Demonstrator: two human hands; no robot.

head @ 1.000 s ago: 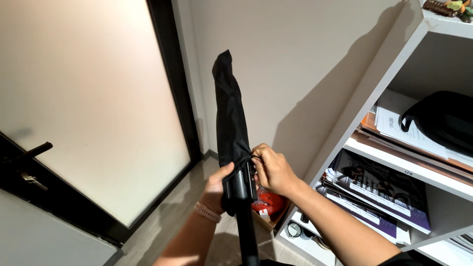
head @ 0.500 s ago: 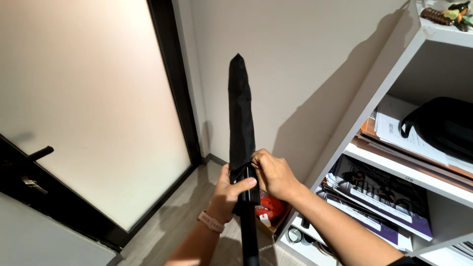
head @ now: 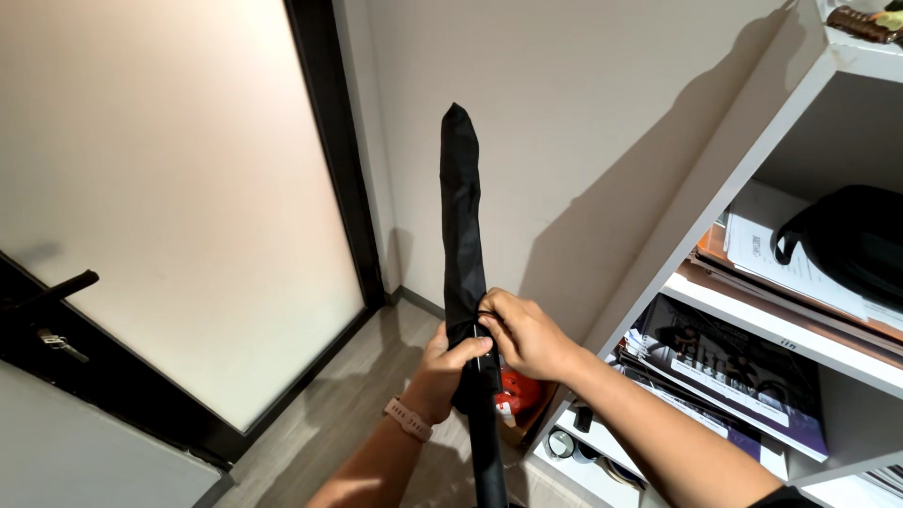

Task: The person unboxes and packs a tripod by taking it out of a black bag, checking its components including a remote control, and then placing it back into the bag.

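Two hands closed on black sleeved umbrella [head: 460, 207] held upright — left hand [head: 442, 372] wrapped around shaft, right hand [head: 523, 334] pinched on sleeve's lower edge.

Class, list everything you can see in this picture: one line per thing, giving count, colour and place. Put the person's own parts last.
Umbrella: one, black, sleeved, upright at centre.
Door: one, frosted pane, black frame, left.
Door handle: one, black, lower left.
Shelf unit: one, white, right.
Bag: one, black, upper shelf.
Magazines: a stack, dark, middle shelf.
Red object: one, behind the umbrella, low.
Wristband: one, pink, left wrist.
Left hand: grips the umbrella.
Right hand: pinches the sleeve's cord.
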